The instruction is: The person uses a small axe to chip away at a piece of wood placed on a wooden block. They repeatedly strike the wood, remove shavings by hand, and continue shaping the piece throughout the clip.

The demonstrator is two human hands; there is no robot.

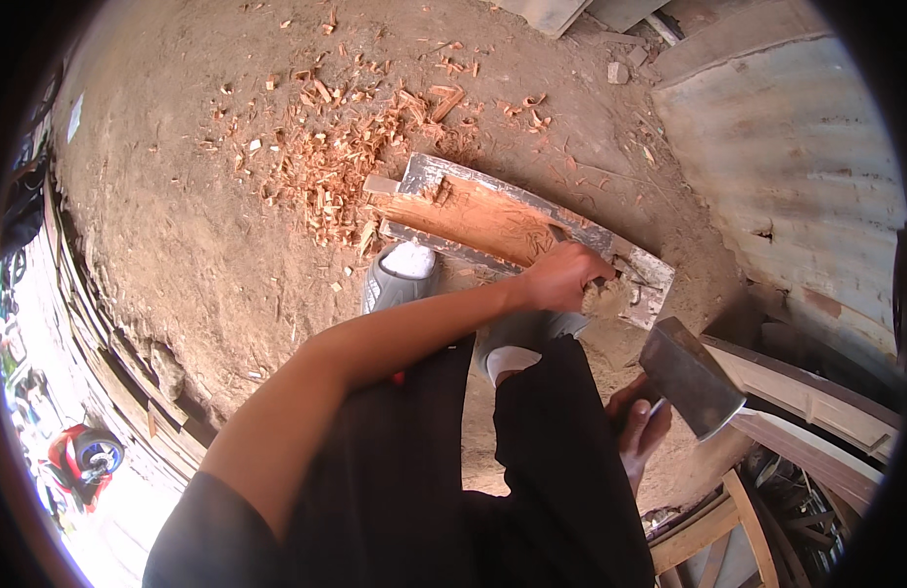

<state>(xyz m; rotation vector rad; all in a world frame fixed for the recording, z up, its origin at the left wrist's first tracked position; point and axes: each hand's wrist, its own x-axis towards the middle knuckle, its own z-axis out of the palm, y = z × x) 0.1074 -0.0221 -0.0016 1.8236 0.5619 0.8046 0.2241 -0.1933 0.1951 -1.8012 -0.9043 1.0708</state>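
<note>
My left hand (568,276) is closed around a chisel (557,234), whose blade end pokes out over the wood. Most of the chisel is hidden by my fingers. Beneath it lies a long wooden piece (478,211) with worn, flaking grey-white paint on its edges and a freshly cut, reddish hollow along its middle. Loose shavings rest inside the hollow. Off to the right, my right hand (642,431) grips the handle of a hammer (694,377) with a big, blocky metal head. The hammer head is raised, apart from the chisel and the wood.
Reddish wood chips (346,157) are scattered over the dirt floor (199,284) beyond the wood's left end. My grey shoe (400,274) is beside the wood. A corrugated metal sheet (787,167) stands at the right, with stacked boards (816,392) below it.
</note>
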